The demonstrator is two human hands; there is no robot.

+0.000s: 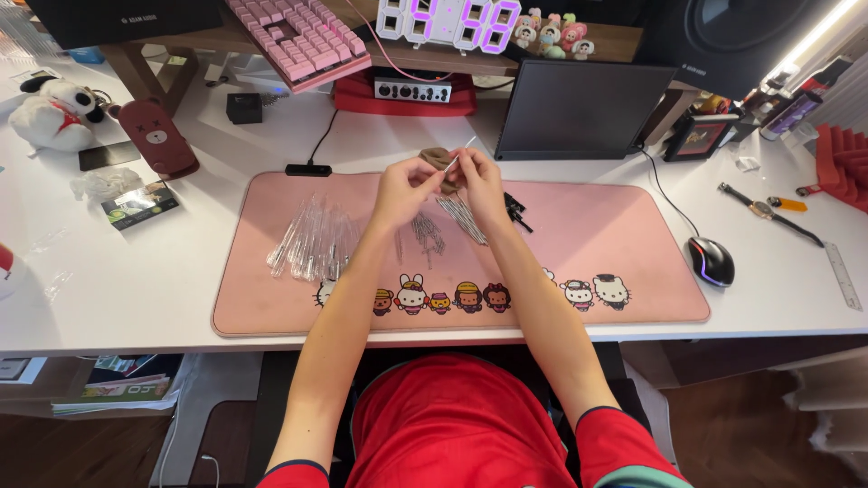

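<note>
Both hands pinch one thin pin: left hand (404, 192), right hand (476, 183), pin (459, 154), over brown pad (438, 159); next needs steady aim.

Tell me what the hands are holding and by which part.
Both hands, left hand and right hand, pinch a thin silvery pin near its lower end, against a small brown piece.

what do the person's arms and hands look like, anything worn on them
Both arms are bare from the short red sleeves with dark cuffs down. The left hand and right hand show no gloves, and no watch or bracelet is visible on either wrist.
</note>
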